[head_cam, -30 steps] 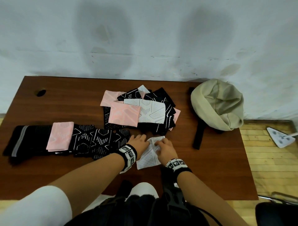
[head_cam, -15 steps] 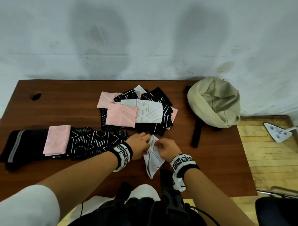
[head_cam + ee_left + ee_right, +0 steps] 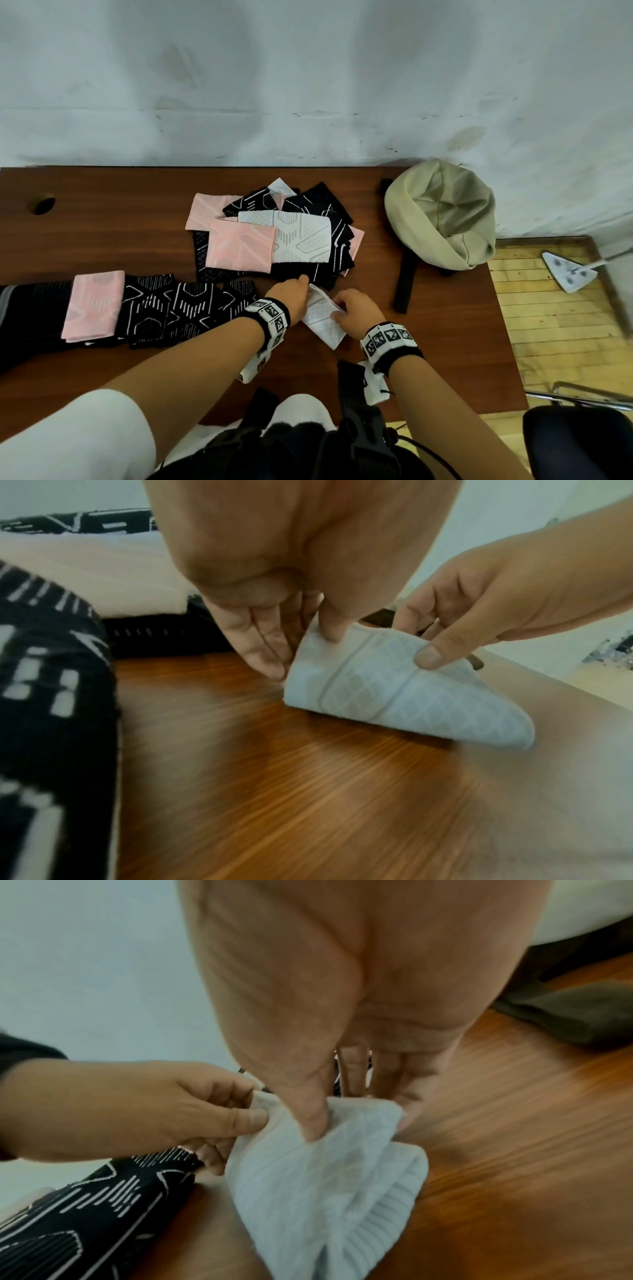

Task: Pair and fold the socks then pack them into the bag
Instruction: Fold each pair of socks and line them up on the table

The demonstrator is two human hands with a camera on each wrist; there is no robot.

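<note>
- Pinched at its upper edge from both sides: a white sock (image 3: pixel 323 317), folded, hanging tilted with its lower end touching the table (image 3: pixel 102 205) near the middle of the front edge.
- Left hand (image 3: pixel 289 299) at the sock's left upper corner, thumb pressed on the front of the cloth, fingers behind it.
- Right hand (image 3: pixel 358 310) at the right upper corner, thumb (image 3: pixel 430 657) on the front face, fingers curled behind.
- Ribbed cuff end visible at the bottom of the sock in the right wrist view.
- Just behind the hands, toward the middle of the table: a loose pile of socks (image 3: pixel 274 233), black patterned, pink and white, overlapping one another.
- Along the front left part of the table: a row of black patterned socks (image 3: pixel 178 308) with one folded pink sock (image 3: pixel 94 306) lying on top, reaching to the left edge.
- At the back right corner: a beige bag (image 3: pixel 442 212), slumped, its black strap (image 3: pixel 406 284) trailing toward the front edge.
- On the wooden floor to the right of the table: a white triangular mop head (image 3: pixel 567 274).
</note>
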